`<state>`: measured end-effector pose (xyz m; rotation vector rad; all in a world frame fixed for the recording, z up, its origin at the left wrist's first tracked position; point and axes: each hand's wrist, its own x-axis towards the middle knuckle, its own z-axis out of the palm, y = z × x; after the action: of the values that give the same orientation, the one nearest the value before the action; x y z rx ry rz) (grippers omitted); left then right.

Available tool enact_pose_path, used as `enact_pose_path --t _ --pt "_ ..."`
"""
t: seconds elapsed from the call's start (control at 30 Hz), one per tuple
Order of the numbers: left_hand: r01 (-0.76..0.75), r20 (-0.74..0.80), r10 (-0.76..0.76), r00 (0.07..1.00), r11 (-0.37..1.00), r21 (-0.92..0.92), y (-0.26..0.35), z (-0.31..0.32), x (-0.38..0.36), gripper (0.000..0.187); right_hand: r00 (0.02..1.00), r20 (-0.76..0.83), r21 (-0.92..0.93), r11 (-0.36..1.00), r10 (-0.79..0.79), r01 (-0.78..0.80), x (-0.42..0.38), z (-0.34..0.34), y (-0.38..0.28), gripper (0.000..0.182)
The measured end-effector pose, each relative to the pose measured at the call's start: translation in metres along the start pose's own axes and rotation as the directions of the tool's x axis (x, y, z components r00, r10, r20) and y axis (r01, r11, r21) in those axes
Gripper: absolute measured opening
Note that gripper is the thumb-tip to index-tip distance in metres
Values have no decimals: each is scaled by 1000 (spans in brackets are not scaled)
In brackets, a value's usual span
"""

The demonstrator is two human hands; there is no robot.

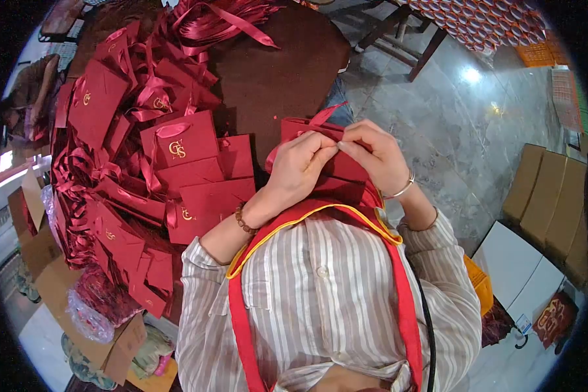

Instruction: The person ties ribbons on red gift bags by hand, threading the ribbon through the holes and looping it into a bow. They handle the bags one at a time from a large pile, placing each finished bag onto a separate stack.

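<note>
My left hand [298, 163] and my right hand [377, 157] meet fingertip to fingertip over a dark red paper bag [340, 171] near my chest. Both hands are pinched closed. What lies between the fingertips is too small to make out. A red ribbon [328, 112] sticks up from the bag just behind my fingers. To the left, a big heap of similar red bags [193, 166] with gold lettering and ribbon handles covers part of the brown table [274, 72].
A bundle of red ribbons [222, 23] lies at the table's far side. Opened cardboard boxes [545, 196] stand on the grey tiled floor at the right, more cardboard [65, 294] at the lower left. A wooden stool [398, 39] stands beyond the table.
</note>
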<state>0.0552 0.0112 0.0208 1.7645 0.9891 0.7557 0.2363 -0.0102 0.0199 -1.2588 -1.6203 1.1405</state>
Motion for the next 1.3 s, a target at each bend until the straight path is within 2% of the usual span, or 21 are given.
enact_pose_path --t 0.13,0.17,0.23,0.27,0.33,0.37,0.43,0.47,0.53,0.67,0.73,0.83,0.97,1.03,1.07,1.13,1.23,1.3 --pt "31 16 -31 999 999 -17 4 -6 3 9 998 52 -4 999 39 -38 1 -4 1 9" --pt "-8 -38 8 999 1000 18 4 -9 4 8 998 51 -4 999 40 -40 1 -5 2 9" --pt "-76 -162 91 983 993 93 2 -15 11 7 965 67 230 938 253 -262 3 -8 4 11" --pt "-127 -207 147 967 986 104 -1 -18 16 8 965 67 230 938 253 -261 3 -10 6 11" --pt "-22 -131 40 991 991 131 -8 -23 18 9 950 92 121 944 298 -307 3 -15 9 17" --pt "-20 -133 37 990 991 131 -12 -23 19 9 950 94 122 944 298 -308 5 -17 10 17" --pt "44 -47 -41 998 997 70 -18 -21 21 10 940 162 -79 953 301 -292 9 -25 6 20" --pt "42 -43 -39 998 997 68 -18 -21 22 10 940 159 -79 952 303 -294 10 -29 6 20" --pt "98 -11 -98 995 995 10 -17 -22 25 10 901 270 -110 941 339 -321 12 -37 5 20" --pt "119 -13 -119 993 993 1 -17 -19 28 11 924 291 -121 968 248 -222 13 -35 14 20" --pt "106 -32 -106 994 994 23 -19 -19 27 12 960 224 -296 950 170 -99 13 -30 11 22" --pt "133 -28 -132 991 991 20 -19 -21 27 12 959 190 -257 953 212 -160 14 -25 6 23" --pt "128 -37 -127 991 992 13 -26 -18 28 13 966 168 -195 967 199 -165 11 -23 16 22" --pt "151 -50 -154 987 987 -46 -26 -17 29 12 960 271 -23 997 75 -71 12 -28 24 20" --pt "150 -48 -152 987 988 -46 -26 -16 29 12 960 268 -24 997 76 -72 12 -31 24 20" --pt "112 -53 -114 992 993 -28 -25 -14 30 12 898 395 5 976 196 -216 14 -38 22 19" --pt "129 -54 -130 990 991 -27 -25 -13 31 12 868 460 93 962 187 -256 17 -40 23 17" --pt "125 -57 -126 990 992 -7 -27 -15 30 12 873 453 21 977 179 -212 20 -42 21 18"
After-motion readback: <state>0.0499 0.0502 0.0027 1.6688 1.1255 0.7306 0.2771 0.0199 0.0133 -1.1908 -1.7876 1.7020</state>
